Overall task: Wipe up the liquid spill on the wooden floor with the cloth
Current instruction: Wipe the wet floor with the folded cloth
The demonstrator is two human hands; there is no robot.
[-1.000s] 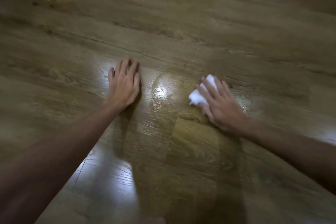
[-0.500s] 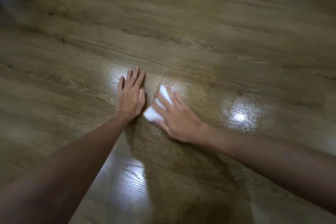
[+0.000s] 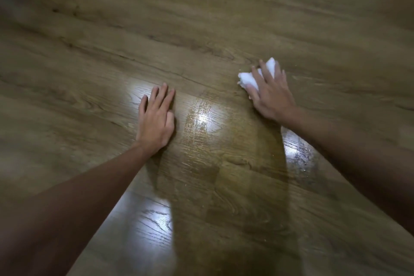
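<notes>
Head camera, looking down at a wooden floor (image 3: 224, 18) with both bare arms reaching forward.

The right hand (image 3: 271, 96) lies palm down with spread fingers on a small white cloth (image 3: 248, 80), pressing it to the boards at the upper right. The cloth is bunched into a crumpled wad; only its far and left edges show past the fingers. The left hand (image 3: 156, 119) lies flat and open on the floor, holding nothing, apparently bracing the body.

Between the hands is a wet, glossy streak of liquid (image 3: 199, 116) catching a bright glare. A second speckled wet patch (image 3: 300, 159) sits just beside the right forearm, nearer the camera. Both lie apart from the cloth, which sits at the far edge of the damp area.

Risks, as a judgement: the wad is small against the wet area, so it may saturate and only smear liquid thinner and wider instead of lifting it. The patch by the forearm is easy to miss, or the arm may drag through it. The bracing palm rests just beside the wet streak and could slip if weight shifts onto slick board. Glare and shadow make the spill's true edges hard to tell.
</notes>
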